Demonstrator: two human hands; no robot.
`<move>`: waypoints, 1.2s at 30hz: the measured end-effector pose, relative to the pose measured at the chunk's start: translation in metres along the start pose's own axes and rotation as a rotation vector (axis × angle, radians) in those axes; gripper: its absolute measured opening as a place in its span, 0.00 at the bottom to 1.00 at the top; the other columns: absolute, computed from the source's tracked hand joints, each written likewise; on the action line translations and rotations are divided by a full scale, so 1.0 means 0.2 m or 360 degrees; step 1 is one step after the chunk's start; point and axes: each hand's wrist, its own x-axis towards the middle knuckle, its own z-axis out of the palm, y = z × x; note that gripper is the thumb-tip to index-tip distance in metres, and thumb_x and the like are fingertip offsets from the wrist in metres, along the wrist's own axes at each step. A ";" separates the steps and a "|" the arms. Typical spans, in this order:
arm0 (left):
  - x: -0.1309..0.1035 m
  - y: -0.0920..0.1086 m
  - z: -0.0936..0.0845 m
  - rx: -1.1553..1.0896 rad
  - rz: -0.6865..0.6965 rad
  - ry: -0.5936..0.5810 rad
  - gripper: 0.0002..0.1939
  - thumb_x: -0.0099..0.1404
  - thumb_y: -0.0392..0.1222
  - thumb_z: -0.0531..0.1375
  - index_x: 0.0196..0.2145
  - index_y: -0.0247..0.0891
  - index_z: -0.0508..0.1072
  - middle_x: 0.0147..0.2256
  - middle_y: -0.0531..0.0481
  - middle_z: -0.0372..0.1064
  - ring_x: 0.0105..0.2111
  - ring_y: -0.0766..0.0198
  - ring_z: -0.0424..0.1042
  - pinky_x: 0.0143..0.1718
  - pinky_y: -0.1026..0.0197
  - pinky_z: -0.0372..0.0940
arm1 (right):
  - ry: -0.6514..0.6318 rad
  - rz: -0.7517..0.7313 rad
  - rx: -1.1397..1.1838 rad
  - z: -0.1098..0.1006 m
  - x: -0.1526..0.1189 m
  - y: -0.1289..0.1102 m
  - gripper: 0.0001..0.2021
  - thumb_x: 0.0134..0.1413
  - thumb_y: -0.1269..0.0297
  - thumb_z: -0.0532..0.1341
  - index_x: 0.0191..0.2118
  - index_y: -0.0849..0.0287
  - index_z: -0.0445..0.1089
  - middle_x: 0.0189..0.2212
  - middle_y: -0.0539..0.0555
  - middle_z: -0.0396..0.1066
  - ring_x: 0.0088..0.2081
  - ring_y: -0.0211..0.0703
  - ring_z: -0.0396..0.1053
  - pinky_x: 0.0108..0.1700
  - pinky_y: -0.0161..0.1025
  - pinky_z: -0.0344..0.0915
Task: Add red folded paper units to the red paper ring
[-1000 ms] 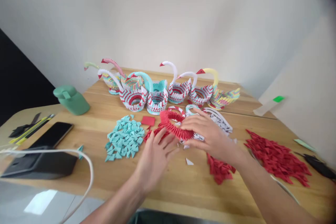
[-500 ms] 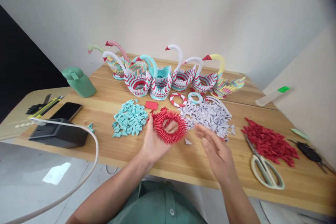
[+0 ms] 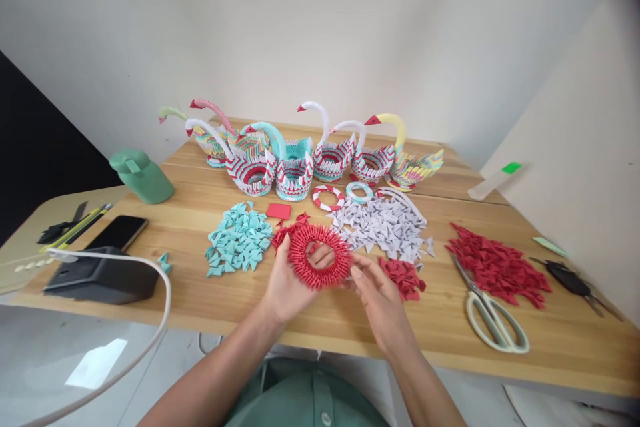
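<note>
A red ring of folded paper pieces rests in my left hand, thumb along its left edge and fingers showing through the hole from beneath. Closed at the ring's right edge, the thumb and fingers of my right hand grip its rim. Beyond the ring lie a heap of turquoise folded paper triangles, a heap of white paper triangles and a red card. To the right of my right hand is a small pile of red paper triangles.
Several paper swans stand at the back, with a red-and-white ring and a turquoise-and-white ring before them. Scissors and a larger red heap lie right. Left are a green bottle, phone and black box.
My right hand has moved left onto the ring's right edge, where before it hovered apart. The view has shifted, and the small red pile beside that hand now shows.
</note>
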 end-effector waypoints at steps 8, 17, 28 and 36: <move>0.03 -0.02 -0.04 0.0182 -0.0033 -0.0103 0.26 0.71 0.59 0.51 0.38 0.32 0.75 0.40 0.40 0.75 0.47 0.55 0.74 0.59 0.54 0.60 | 0.0081 0.0048 -0.0057 -0.01 0.02 -0.02 0.20 0.45 0.48 0.71 0.42 0.54 0.75 0.42 0.53 0.77 0.47 0.49 0.71 0.51 0.44 0.68; 0.01 -0.03 -0.05 0.0224 -0.0104 -0.0065 0.24 0.74 0.54 0.49 0.54 0.34 0.71 0.50 0.38 0.73 0.57 0.51 0.68 0.64 0.46 0.53 | 0.0107 0.0135 -0.0060 -0.08 0.02 -0.02 0.21 0.45 0.47 0.70 0.44 0.52 0.75 0.43 0.54 0.77 0.48 0.50 0.72 0.54 0.47 0.66; 0.01 -0.05 -0.06 0.0350 -0.0192 -0.0002 0.22 0.74 0.50 0.52 0.59 0.37 0.67 0.50 0.39 0.73 0.55 0.54 0.70 0.62 0.47 0.58 | 0.0108 0.0192 -0.0118 -0.11 0.01 -0.01 0.20 0.49 0.48 0.68 0.45 0.53 0.75 0.44 0.55 0.77 0.48 0.51 0.72 0.52 0.47 0.68; 0.01 -0.05 -0.08 0.0494 -0.0262 0.0041 0.21 0.72 0.50 0.54 0.56 0.37 0.70 0.51 0.39 0.73 0.56 0.52 0.70 0.61 0.46 0.60 | 0.0148 0.0186 -0.0200 -0.14 0.00 0.00 0.21 0.50 0.46 0.67 0.46 0.53 0.75 0.41 0.54 0.77 0.44 0.49 0.73 0.46 0.45 0.69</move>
